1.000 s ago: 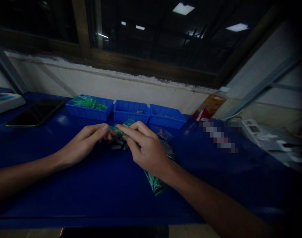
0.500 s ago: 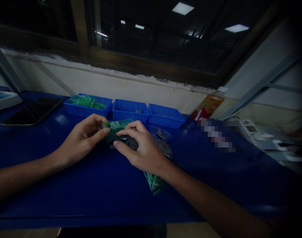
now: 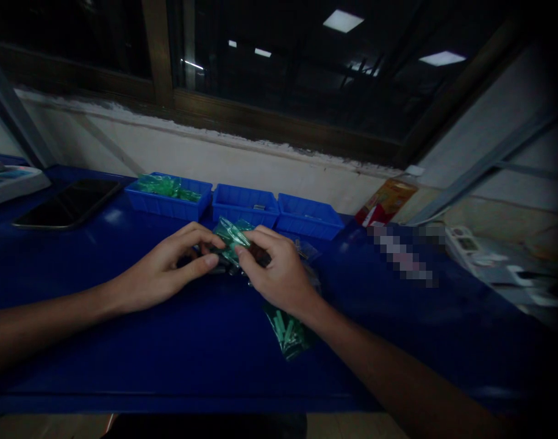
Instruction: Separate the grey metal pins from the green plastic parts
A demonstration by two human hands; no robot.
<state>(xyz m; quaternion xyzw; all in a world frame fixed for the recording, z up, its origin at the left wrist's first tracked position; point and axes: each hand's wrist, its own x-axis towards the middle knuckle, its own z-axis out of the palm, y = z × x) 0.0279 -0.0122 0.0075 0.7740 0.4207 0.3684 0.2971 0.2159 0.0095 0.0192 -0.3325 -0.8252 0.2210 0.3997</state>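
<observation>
My right hand [image 3: 279, 268] pinches a small clear green plastic bag [image 3: 233, 235] between thumb and fingers. The bag is lifted and crumpled, with pale pieces inside. Just left of it is my left hand [image 3: 173, 265], its fingers curled and a small gap between thumb and forefinger tips; the forefinger is at the bag's edge. Several dark pieces [image 3: 224, 265] lie under the bag, partly hidden by both hands. Below my right wrist, another green bag [image 3: 288, 332] holds several slim green pieces. A clear bag [image 3: 307, 250] with small metal parts lies behind the right hand, mostly covered.
Three blue bins stand along the wall: the left bin [image 3: 162, 207] with green bags, the middle bin [image 3: 246, 210] with a small metallic piece, and the right bin [image 3: 310, 222]. A phone [image 3: 68, 204] lies left. An orange-red packet [image 3: 387, 201] and white device [image 3: 466, 244] are right.
My right hand has closed on the green bag and lifted it into a more upright, crumpled shape. My left fingertips, earlier pinching the bag's left edge, have come apart. The view has shifted slightly.
</observation>
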